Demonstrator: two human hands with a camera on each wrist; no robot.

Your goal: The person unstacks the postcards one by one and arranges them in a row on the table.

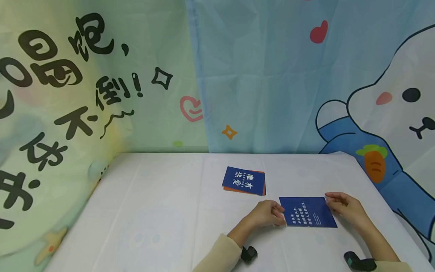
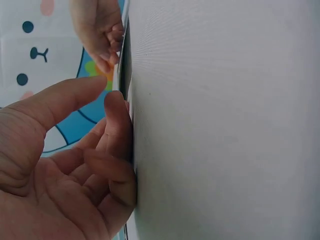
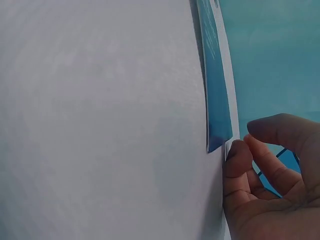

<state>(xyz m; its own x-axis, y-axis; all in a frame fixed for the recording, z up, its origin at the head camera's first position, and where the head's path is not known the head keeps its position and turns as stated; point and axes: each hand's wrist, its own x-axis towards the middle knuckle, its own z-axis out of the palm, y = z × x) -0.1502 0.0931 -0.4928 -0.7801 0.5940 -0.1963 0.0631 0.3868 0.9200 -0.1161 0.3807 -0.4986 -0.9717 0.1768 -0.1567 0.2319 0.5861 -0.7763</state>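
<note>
A dark blue card (image 1: 319, 213) with white printed characters lies on the white table, and one side of it stands slightly off the cloth in the right wrist view. At its left edge, my left hand (image 1: 266, 213) touches it with bent fingertips; in the left wrist view the thumb is apart from the card. My right hand (image 1: 350, 207) is at the opposite edge, index fingertip by the card's corner, thumb raised away from it. Beyond my left hand, a small stack of blue and orange cards (image 1: 242, 179) rests on the table.
White cloth covers the table (image 1: 163, 211). A printed curtain (image 1: 255, 75) with a cartoon bear and large characters hangs behind and beside it. Black devices sit at my left wrist (image 1: 249, 254) and right wrist (image 1: 358, 262).
</note>
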